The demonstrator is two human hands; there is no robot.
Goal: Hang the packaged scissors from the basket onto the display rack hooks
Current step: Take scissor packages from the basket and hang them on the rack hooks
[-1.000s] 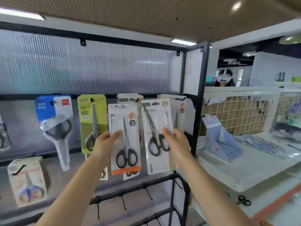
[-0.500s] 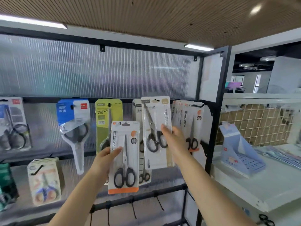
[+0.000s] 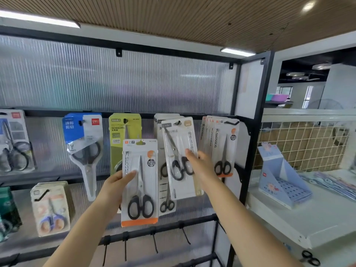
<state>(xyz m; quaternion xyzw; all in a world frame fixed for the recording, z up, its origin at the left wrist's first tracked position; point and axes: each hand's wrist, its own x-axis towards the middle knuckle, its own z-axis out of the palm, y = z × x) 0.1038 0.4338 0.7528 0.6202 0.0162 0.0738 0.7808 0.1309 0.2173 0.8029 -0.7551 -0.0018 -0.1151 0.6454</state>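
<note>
The left hand (image 3: 115, 186) grips an orange-trimmed scissors pack (image 3: 140, 183) before the display rack (image 3: 250, 132). The right hand (image 3: 200, 166) pinches a white scissors pack (image 3: 180, 157) at an upper-rail hook (image 3: 177, 123).

A brown slatted wooden ceiling (image 3: 173, 14) carries long white strip lights (image 3: 38, 19). To the right stands a white shelf (image 3: 308, 218) backed by a white wire grid panel (image 3: 300, 145). A pale blue cardboard display stand (image 3: 279, 176) sits on this shelf. A loose pair of black-handled scissors (image 3: 310, 258) lies lower down, near the shelf's front edge. Farther back, teal and purple plastic tubs (image 3: 277, 97) rest on a ledge.
</note>
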